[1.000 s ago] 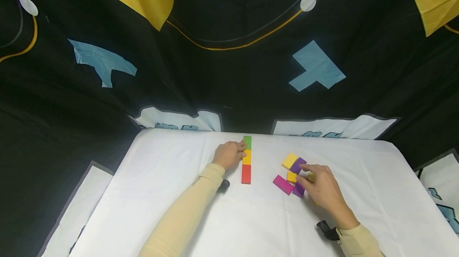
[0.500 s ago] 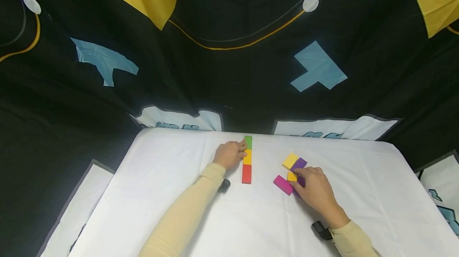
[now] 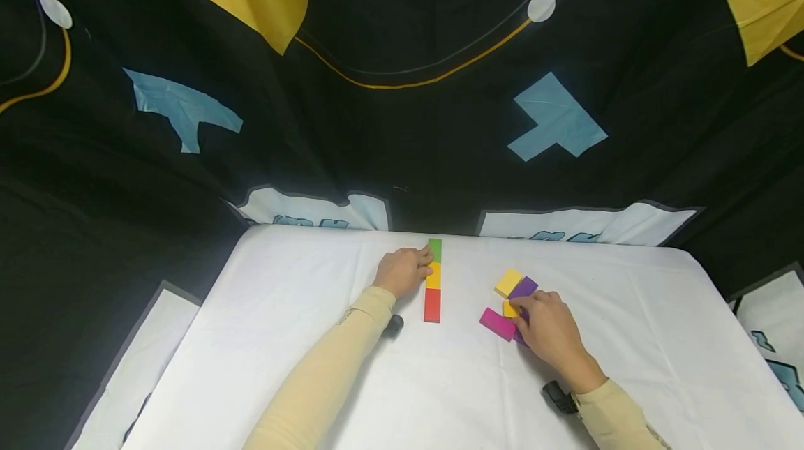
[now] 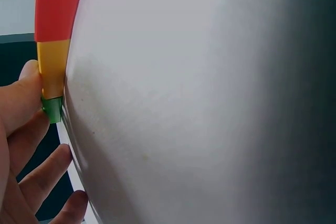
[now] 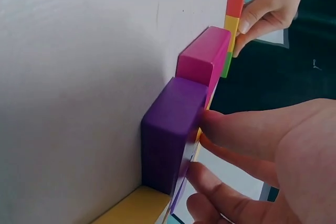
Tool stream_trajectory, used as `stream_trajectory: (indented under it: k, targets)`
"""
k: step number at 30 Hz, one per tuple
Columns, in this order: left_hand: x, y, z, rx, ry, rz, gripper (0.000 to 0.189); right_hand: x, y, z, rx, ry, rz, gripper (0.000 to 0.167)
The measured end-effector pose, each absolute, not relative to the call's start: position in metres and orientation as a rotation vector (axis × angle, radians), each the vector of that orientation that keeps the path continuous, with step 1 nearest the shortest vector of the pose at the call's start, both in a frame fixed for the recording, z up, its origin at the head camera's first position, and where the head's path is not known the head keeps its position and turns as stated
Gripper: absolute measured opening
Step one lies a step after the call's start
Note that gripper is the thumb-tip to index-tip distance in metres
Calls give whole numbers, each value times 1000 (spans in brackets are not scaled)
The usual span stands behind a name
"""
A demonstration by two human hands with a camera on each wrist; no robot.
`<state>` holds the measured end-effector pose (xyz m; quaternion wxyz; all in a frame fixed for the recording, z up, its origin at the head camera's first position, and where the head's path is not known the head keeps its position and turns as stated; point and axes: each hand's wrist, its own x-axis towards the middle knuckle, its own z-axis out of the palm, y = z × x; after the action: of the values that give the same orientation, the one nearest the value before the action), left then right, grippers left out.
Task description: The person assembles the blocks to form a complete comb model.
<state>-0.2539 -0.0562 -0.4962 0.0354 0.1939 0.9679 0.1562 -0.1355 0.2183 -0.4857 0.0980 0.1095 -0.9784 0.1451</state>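
Note:
On the white table (image 3: 283, 338) lies a straight row of a green block (image 3: 434, 250), a yellow block (image 3: 433, 275) and a red block (image 3: 431, 305). My left hand (image 3: 402, 270) rests against the row's left side; in the left wrist view its fingers (image 4: 23, 95) touch the yellow (image 4: 52, 69) and green (image 4: 51, 108) blocks. My right hand (image 3: 549, 331) covers a loose pile to the right. In the right wrist view its fingertips (image 5: 220, 127) pinch a dark purple block (image 5: 170, 135) beside a magenta block (image 5: 202, 56). That purple block is mostly hidden in the head view.
The pile also holds a yellow block (image 3: 508, 282), a second purple block (image 3: 523, 287), a small yellow block (image 3: 509, 309) and the magenta block (image 3: 497, 324). A black cloth with coloured shapes (image 3: 555, 115) hangs behind the table's far edge.
My right hand has slid left and forward onto the pile and closed its fingers on the dark purple block. The left hand and the row have stayed still.

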Motion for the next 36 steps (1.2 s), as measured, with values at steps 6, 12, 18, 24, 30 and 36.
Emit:
stream_trajectory:
  k: [6,12,18,24,30,36]
  targets:
    - [-254,-57,-496,596,2978,489,44,-140,218,-485,386,-2910,450,29]
    - [-253,-57,-496,588,2975,494,45,-142,214,-485,395,-2944,499,32]
    - [-253,-57,-495,585,2973,490,45,-142,210,-486,347,-2946,522,31]
    - [-251,-56,-493,587,2969,483,46,-143,210,-488,338,-2942,542,31]
    - [-251,-56,-492,579,2963,483,45,-145,210,-488,313,-2971,548,34]
    - [-251,-57,-492,593,2965,473,45,-146,212,-489,302,-2936,596,36]
